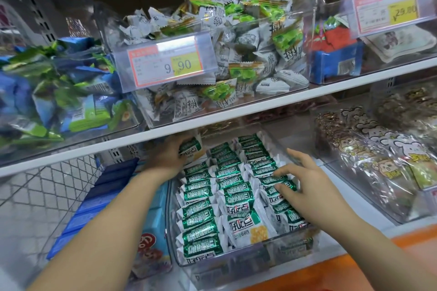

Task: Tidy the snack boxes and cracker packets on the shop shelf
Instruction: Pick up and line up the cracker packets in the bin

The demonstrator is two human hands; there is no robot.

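Forearms (106, 220): both bare, entering from the bottom edge and reaching over the front edge of the lower shelf (369, 227).
Clear bin (236, 260): stands at the lower shelf's front edge, pulled forward under the upper shelf (236, 113).
Cracker packets (212, 191): green and white, printed 好吃点, stood on edge in three rows that fill the clear bin front to back.
Left hand (168, 156): at the bin's back left corner, fingers curled round the held packet (190, 146), which is raised above the left row.
Right hand (305, 184): fingers spread apart and nearly straight, tips touching packets in the right row; it grips nothing.
Blue snack boxes (101, 196): stacked flat just beside the bin's left wall; one face shows a red round logo, text unreadable.
Price tag (165, 66): on the upper centre bin (302, 42), reads 9.90 on yellow.
Second price tag (387, 13): upper right, reads 29.80; small print blurred.
Upper centre bin contents: loose green and white wrapped sweets (224, 38) with black Chinese characters.
Cartoon packets (378, 160): in a clear bin to the right on the lower shelf.
Open room: a gap between the packet tops and the upper shelf's underside.
Surface: white shelf boards, orange strip (354, 262) on the lower front edge, wire mesh (47, 184) at left.
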